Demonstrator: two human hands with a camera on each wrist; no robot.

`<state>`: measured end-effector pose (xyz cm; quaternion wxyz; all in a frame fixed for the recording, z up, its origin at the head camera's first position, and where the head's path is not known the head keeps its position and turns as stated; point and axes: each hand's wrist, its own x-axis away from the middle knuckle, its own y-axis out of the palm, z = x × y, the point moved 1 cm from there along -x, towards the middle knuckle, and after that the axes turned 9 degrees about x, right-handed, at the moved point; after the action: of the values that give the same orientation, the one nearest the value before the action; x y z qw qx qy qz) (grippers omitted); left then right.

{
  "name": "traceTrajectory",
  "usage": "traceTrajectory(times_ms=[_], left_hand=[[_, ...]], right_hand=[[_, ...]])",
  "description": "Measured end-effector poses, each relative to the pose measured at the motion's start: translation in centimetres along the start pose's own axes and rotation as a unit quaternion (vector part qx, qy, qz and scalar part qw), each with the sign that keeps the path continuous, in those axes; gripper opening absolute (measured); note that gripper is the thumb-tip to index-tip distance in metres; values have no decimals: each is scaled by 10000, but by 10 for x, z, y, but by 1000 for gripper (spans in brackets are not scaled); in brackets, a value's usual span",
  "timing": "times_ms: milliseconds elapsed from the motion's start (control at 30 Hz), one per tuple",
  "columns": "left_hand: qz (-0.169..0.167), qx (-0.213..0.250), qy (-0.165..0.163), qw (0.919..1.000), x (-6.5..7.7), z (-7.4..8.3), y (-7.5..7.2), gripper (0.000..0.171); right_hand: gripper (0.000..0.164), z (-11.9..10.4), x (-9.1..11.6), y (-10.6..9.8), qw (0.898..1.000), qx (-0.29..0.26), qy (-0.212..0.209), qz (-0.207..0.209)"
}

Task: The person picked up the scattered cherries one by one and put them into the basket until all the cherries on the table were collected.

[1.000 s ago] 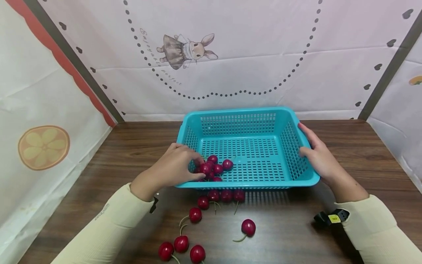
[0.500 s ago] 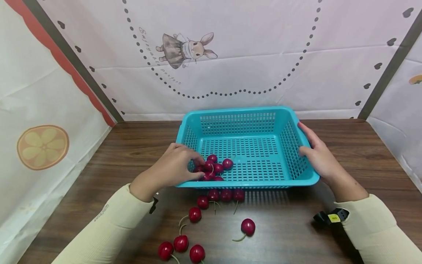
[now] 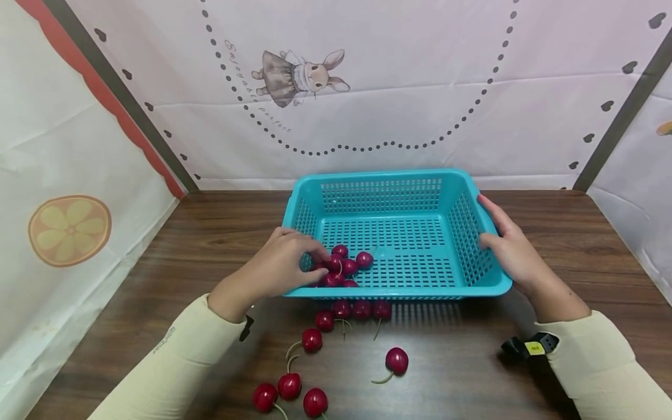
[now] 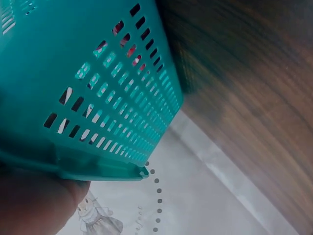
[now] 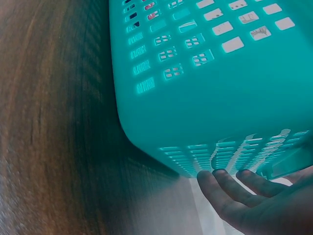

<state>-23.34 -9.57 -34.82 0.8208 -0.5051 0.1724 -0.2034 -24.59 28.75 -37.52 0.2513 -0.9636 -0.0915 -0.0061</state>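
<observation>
A turquoise plastic basket (image 3: pixel 388 291) with slotted walls stands on the wooden table in the head view. Several dark red cherries (image 3: pixel 349 266) with stems lie in its front left corner. My left hand (image 3: pixel 278 262) reaches over the left rim, thumb and fingers apart around the edge of this heap; its fingertips are partly hidden among the cherries. At the right end my right hand (image 3: pixel 511 251) grips the basket wall, thumb over the rim and fingers outside. The right wrist view shows those fingers (image 5: pixel 230 196) against the slotted wall.
Several more cherries (image 3: pixel 312 340) lie loose on the table (image 3: pixel 451 361) in front of the basket, some close by its front wall. A single cherry (image 3: pixel 396 361) lies apart, nearer the middle. A printed cloth (image 3: pixel 399 105) hangs behind the table.
A cherry at my left fingertips has dropped into the heap, and the cherries there have shifted. My right hand keeps its grip on the basket.
</observation>
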Motion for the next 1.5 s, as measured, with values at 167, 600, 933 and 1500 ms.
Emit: traceTrajectory(times_ms=[167, 600, 933, 1500], left_hand=[[288, 115, 127, 9994, 0, -2, 1, 24], [512, 570, 94, 9970, -4, -12, 8, 26], [1281, 375, -192, 9909, -6, -28, -14, 33], [1051, 794, -1291, 9828, -5, -43, -14, 57]], right_hand=[[75, -3, 0, -1, 10000, 33, 69, 3], [73, -1, 0, -5, 9998, 147, 144, 78], [73, 1, 3, 1, 9997, 225, 83, 74], [32, -56, 60, -1, 9175, 1818, -1740, 3081]])
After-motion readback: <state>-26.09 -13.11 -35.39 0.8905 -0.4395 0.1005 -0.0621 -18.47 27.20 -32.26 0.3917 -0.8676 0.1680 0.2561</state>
